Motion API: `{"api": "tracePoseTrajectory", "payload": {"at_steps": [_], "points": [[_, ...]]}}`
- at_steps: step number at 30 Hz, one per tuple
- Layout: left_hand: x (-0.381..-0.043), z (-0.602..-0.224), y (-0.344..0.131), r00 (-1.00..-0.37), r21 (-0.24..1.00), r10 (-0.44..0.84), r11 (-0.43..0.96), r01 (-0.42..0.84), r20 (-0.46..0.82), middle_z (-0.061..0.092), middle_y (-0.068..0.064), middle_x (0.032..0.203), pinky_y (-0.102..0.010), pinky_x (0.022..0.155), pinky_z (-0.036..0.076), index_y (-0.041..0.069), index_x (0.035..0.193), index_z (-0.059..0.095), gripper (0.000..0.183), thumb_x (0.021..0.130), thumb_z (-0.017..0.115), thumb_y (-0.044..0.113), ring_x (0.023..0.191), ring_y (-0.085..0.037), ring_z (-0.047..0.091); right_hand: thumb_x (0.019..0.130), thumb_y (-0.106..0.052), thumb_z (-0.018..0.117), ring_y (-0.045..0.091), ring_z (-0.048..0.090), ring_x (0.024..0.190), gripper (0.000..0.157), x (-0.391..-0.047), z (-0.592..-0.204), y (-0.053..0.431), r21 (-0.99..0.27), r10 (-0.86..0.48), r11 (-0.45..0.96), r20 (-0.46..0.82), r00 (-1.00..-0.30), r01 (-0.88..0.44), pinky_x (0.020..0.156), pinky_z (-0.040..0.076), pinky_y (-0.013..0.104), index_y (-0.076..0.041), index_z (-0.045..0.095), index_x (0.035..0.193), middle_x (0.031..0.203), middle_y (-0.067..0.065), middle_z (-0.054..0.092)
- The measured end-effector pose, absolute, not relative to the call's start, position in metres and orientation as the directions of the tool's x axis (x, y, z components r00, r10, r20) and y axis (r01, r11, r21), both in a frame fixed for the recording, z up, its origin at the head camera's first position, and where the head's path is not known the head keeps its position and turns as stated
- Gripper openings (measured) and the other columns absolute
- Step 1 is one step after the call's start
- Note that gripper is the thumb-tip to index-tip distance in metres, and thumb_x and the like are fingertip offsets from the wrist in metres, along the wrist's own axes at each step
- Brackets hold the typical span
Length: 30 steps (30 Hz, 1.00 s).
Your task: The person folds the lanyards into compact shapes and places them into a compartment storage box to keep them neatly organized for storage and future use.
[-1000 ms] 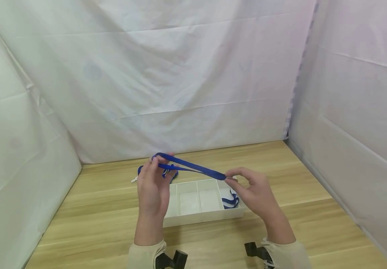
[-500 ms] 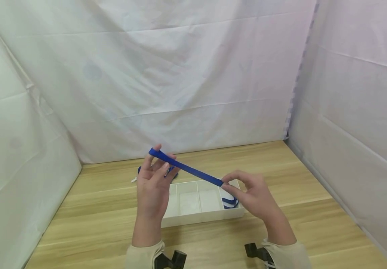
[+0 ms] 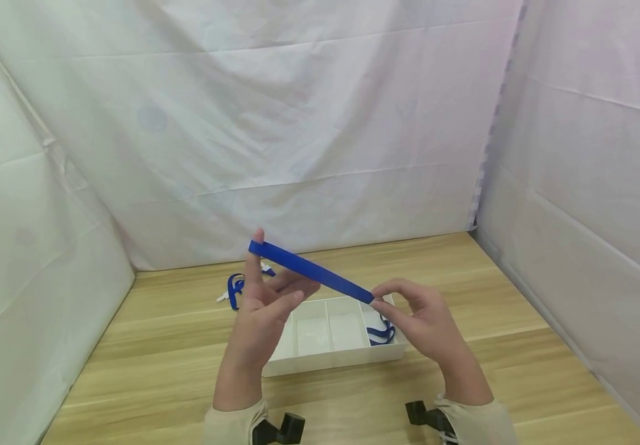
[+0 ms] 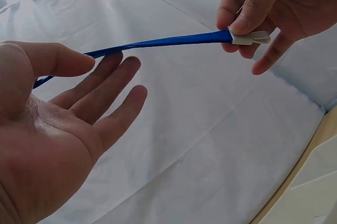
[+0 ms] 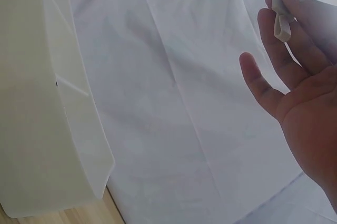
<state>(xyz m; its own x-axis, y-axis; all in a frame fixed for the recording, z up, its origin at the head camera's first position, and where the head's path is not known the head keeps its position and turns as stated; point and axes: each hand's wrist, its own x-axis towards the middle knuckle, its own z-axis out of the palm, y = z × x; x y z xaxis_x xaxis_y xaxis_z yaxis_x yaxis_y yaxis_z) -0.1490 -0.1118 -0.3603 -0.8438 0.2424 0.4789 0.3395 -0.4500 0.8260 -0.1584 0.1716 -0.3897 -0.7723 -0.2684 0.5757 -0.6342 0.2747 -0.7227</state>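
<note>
A blue lanyard (image 3: 314,270) is stretched taut between my two hands above the table. Its far end loops round the raised index finger of my left hand (image 3: 261,321); the other fingers there are fairly straight and spread apart. My right hand (image 3: 422,321) pinches the opposite end between thumb and fingers. In the left wrist view that end carries a white plastic clip (image 4: 251,38), and the same clip also shows at the fingertips in the right wrist view. Below the hands stands a white compartment tray (image 3: 336,360), partly covered by my left hand.
Another blue lanyard (image 3: 381,337) lies folded in the tray's right compartment. Behind my left hand, more blue strap (image 3: 232,292) with white clips lies on the wooden table (image 3: 147,346). White cloth (image 3: 320,123) hangs at the back and both sides.
My left index finger has risen and straightened inside the loop, drawing the two strands together into one taut band. The left thumb and other fingers have spread away; my right hand has barely moved.
</note>
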Motion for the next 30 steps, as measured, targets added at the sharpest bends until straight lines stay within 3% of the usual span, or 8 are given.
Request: {"api": "tracePoseTrajectory", "payload": {"at_steps": [4, 10, 16, 20, 25, 30], "points": [[-0.148, -0.36, -0.111, -0.833, 0.84, 0.264, -0.403, 0.363, 0.486, 0.077, 0.003, 0.125, -0.038, 0.109, 0.057, 0.039, 0.171, 0.0, 0.106, 0.097, 0.047, -0.021, 0.122, -0.013, 0.073, 0.094, 0.005, 0.076, 0.007, 0.072, 0.097, 0.022, -0.159, -0.391, 0.173, -0.722, -0.264, 0.267, 0.582, -0.769, -0.638, 0.089, 0.056, 0.02, -0.013, 0.078, 0.106, 0.098, 0.004, 0.081], [-0.144, -0.359, -0.11, -0.793, 0.848, 0.365, -0.412, 0.332, 0.488, 0.074, 0.006, 0.109, -0.028, 0.092, 0.049, 0.039, 0.171, 0.005, 0.107, 0.093, 0.044, -0.023, 0.097, -0.012, 0.063, 0.091, 0.008, 0.076, 0.002, 0.072, 0.096, 0.024, -0.163, -0.393, 0.166, -0.678, -0.229, 0.275, 0.642, -0.731, -0.681, 0.091, 0.055, 0.016, -0.012, 0.078, 0.104, 0.098, 0.005, 0.082], [-0.142, -0.36, -0.101, -0.665, 0.863, 0.56, -0.403, 0.303, 0.495, 0.066, 0.008, 0.095, -0.023, 0.08, 0.045, 0.027, 0.173, 0.009, 0.098, 0.094, 0.044, -0.021, 0.085, -0.013, 0.054, 0.091, 0.01, 0.076, 0.006, 0.075, 0.1, 0.023, -0.167, -0.39, 0.15, -0.657, -0.159, 0.268, 0.691, -0.705, -0.704, 0.095, 0.055, 0.015, -0.007, 0.078, 0.106, 0.097, 0.008, 0.081], [-0.142, -0.362, -0.091, -0.619, 0.892, 0.654, -0.409, 0.194, 0.434, 0.071, 0.01, 0.097, -0.022, 0.081, 0.047, 0.023, 0.173, 0.004, 0.096, 0.096, 0.043, -0.02, 0.083, -0.012, 0.055, 0.091, 0.015, 0.073, 0.005, 0.073, 0.105, 0.023, -0.166, -0.382, 0.132, -0.683, -0.128, 0.137, 0.705, -0.697, -0.717, 0.104, 0.055, 0.019, 0.003, 0.072, 0.111, 0.103, 0.008, 0.079], [-0.142, -0.368, -0.085, -0.612, 0.901, 0.688, -0.421, 0.102, 0.39, 0.078, 0.011, 0.098, -0.023, 0.082, 0.05, 0.022, 0.173, 0.002, 0.094, 0.096, 0.04, -0.018, 0.079, -0.009, 0.063, 0.092, 0.018, 0.069, 0.005, 0.072, 0.11, 0.025, -0.162, -0.378, 0.113, -0.653, -0.123, -0.101, 0.757, -0.642, -0.75, 0.106, 0.056, 0.024, 0.014, 0.061, 0.115, 0.114, -0.01, 0.075], [-0.143, -0.371, -0.084, -0.597, 0.89, 0.694, -0.45, 0.079, 0.404, 0.08, 0.009, 0.099, -0.024, 0.08, 0.049, 0.021, 0.172, 0.002, 0.092, 0.096, 0.037, -0.018, 0.076, -0.009, 0.065, 0.094, 0.018, 0.066, 0.01, 0.073, 0.114, 0.029, -0.164, -0.378, 0.108, -0.571, -0.144, -0.221, 0.821, -0.553, -0.791, 0.107, 0.057, 0.028, 0.008, 0.068, 0.121, 0.124, -0.01, 0.076]]}}
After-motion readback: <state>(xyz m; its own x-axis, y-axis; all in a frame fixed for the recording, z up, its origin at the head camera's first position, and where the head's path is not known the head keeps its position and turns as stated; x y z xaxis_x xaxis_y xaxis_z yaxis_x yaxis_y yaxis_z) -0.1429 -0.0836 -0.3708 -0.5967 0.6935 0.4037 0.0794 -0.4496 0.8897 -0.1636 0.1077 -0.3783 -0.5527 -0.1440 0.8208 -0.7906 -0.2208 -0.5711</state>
